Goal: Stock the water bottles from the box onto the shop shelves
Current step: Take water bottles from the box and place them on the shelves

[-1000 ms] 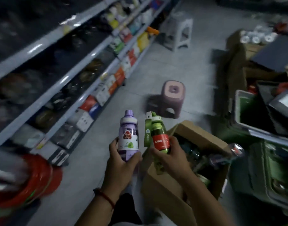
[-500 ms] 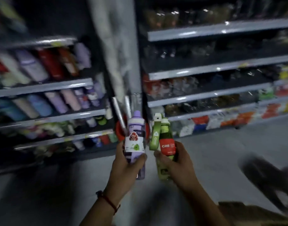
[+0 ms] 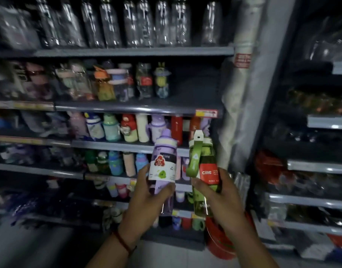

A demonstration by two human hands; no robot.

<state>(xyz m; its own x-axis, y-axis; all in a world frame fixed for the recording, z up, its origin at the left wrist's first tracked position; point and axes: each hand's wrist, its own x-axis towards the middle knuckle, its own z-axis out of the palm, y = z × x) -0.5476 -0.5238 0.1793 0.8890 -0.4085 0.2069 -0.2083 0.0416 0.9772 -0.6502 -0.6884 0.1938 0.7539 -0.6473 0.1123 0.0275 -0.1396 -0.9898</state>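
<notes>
My left hand (image 3: 145,202) grips a purple water bottle (image 3: 163,163) with a white label, held upright. Beside it, my right hand (image 3: 218,198) holds a green water bottle (image 3: 203,161) with a red label and a green strap, also upright. Both bottles are raised in front of the shop shelves (image 3: 127,52). The second shelf (image 3: 185,106) from the top has bare room at its right end, past a row of wrapped bottles. The box is out of view.
Clear bottles fill the top shelf (image 3: 116,22). Coloured bottles (image 3: 127,128) crowd the lower shelves. A rolled grey sheet (image 3: 241,93) leans by the upright. A red bucket (image 3: 218,238) stands on the floor at the right. More shelving (image 3: 321,165) runs along the right.
The view has swung left from the box and aisle to face the bottle shelves closer. Both hands kept their bottles and raised them toward the shelves.
</notes>
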